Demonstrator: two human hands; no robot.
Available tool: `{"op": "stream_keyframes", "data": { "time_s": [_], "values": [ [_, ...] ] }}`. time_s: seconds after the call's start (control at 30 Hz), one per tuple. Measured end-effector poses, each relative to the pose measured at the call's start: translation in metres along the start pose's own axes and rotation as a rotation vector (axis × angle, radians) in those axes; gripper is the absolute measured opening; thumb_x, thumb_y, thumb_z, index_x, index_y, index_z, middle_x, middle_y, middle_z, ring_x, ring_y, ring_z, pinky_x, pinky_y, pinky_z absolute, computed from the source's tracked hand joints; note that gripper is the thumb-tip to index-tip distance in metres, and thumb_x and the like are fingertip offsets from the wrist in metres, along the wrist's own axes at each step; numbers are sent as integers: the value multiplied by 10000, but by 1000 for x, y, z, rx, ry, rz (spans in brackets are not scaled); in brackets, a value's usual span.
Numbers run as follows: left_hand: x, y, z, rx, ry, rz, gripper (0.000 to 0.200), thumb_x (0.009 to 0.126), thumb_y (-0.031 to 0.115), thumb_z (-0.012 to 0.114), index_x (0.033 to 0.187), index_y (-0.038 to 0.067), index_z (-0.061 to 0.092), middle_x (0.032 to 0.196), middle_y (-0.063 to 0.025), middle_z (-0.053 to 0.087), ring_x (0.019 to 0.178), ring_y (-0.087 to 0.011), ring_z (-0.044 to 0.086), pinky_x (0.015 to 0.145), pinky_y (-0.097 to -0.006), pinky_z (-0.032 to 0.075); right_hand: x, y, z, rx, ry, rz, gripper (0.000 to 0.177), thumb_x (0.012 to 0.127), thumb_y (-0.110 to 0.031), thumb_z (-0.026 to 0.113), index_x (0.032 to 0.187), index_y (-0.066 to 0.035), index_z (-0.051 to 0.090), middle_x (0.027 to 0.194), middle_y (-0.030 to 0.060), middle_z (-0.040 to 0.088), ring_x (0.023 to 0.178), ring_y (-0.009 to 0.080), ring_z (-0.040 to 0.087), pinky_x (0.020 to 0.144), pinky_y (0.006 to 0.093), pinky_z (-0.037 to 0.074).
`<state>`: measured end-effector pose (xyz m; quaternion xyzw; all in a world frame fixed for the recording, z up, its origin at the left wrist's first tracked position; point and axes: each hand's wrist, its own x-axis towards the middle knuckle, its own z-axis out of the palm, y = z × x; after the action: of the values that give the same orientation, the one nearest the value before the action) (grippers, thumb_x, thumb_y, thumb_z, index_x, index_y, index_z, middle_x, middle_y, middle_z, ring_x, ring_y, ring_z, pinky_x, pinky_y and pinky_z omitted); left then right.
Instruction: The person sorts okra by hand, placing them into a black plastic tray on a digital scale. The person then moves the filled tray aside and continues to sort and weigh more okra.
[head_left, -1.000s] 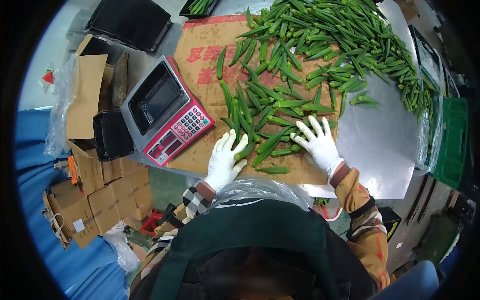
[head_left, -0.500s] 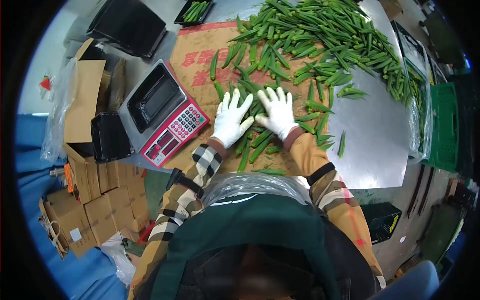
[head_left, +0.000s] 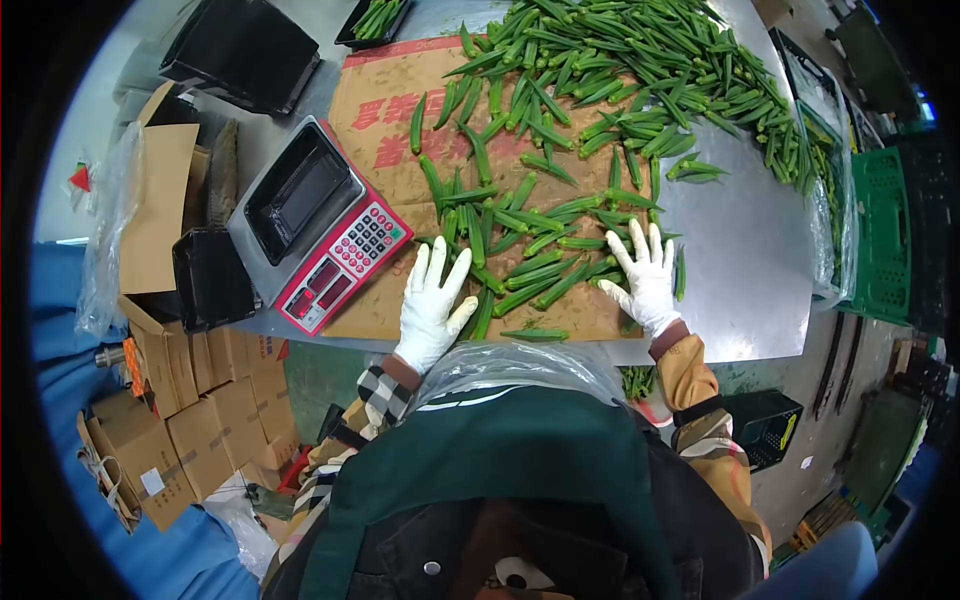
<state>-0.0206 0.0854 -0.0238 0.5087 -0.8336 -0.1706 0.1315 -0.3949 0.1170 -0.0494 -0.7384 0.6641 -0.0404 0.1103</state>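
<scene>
White gloves cover both hands. My left hand [head_left: 432, 305] has its fingers spread at the left edge of the loose okra [head_left: 540, 270], over the cardboard sheet [head_left: 365, 320], and holds nothing. On the other side of these pods, my right hand [head_left: 645, 280] is spread too, its fingertips touching or close to a few pods near the cardboard's right edge. Between the hands, the okra lies scattered in a loose layer, pointing various ways. A large okra heap [head_left: 640, 50] covers the far part of the table.
A red-framed scale [head_left: 345, 230] with a black tray stands left of the cardboard. Black bins [head_left: 240, 55] and open cardboard boxes [head_left: 160, 210] are farther left. Green crates [head_left: 882, 235] stand at the right. A small black tray of okra [head_left: 375, 20] is at the back.
My hands have moved apart and nearer my body, the right one farther to the right. The okra that was bunched under them now lies spread out between them.
</scene>
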Motion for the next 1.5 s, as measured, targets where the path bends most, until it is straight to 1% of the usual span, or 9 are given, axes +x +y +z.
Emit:
{"op": "stream_keyframes", "data": {
  "time_s": [0.3,0.6,0.67,0.77,0.87,1.07,1.17,1.3,1.5],
  "values": [
    [5,-2,-1,161,-279,295,778,808,430,759,1493,194,478,1568,-208,375,1459,-478,306,1183,-579,282,-6,-111,43,185,-84,-508,834,795,-482,765,1523,-222,451,1606,156,348,1503,417,258,1216,633,158],
    [79,-48,-4,104,-182,199,616,960,383,626,1503,136,475,1489,-199,494,1425,-412,392,1156,-500,353,63,-41,14,63,221,-87,499,887,-383,707,1322,-145,656,1472,168,525,1422,411,379,1187,613,229],
    [66,-43,-9,110,-184,217,597,930,347,666,1461,115,524,1469,-200,513,1431,-429,378,1169,-499,333,40,-43,6,152,294,-108,416,890,-335,706,1240,-110,689,1261,156,629,1209,369,537,1049,512,392],
    [44,-12,-3,3,87,64,261,863,175,710,1106,81,713,1024,-145,700,1016,-356,660,881,-450,537,3,-70,2,290,71,-116,353,871,-317,715,1146,-94,713,965,99,682,921,304,615,807,429,480],
    [28,7,23,-32,93,387,140,792,108,687,930,97,697,771,-111,664,787,-327,670,727,-437,545,-21,-105,31,240,-22,-201,392,863,-338,717,1168,-94,695,935,89,674,912,287,626,785,421,493],
    [25,0,27,68,-138,501,251,817,152,692,1067,137,669,1047,-65,645,1107,-286,599,1017,-445,452,-33,-107,60,430,-46,-53,580,825,-241,760,1357,-108,571,963,101,629,898,315,629,778,433,502],
    [30,-2,22,-80,-96,483,225,819,170,728,1029,120,663,1012,-90,644,1060,-299,610,996,-439,465,-38,-101,53,361,-115,-101,604,821,-187,745,1385,-106,545,974,112,635,892,318,633,799,434,509],
    [45,23,17,-400,-70,5,284,837,128,713,1111,83,653,1033,-115,652,1043,-352,622,924,-421,514,-42,-106,21,641,-20,31,512,797,-108,707,1300,-88,617,1007,120,633,945,314,632,833,428,516],
    [71,40,60,-113,-57,268,344,845,85,646,1188,108,632,1106,-141,656,1023,-349,635,854,-422,537,-14,-96,44,175,195,-118,323,819,-65,643,1136,-94,699,1093,94,625,1061,300,578,895,414,487]
  ]
}}
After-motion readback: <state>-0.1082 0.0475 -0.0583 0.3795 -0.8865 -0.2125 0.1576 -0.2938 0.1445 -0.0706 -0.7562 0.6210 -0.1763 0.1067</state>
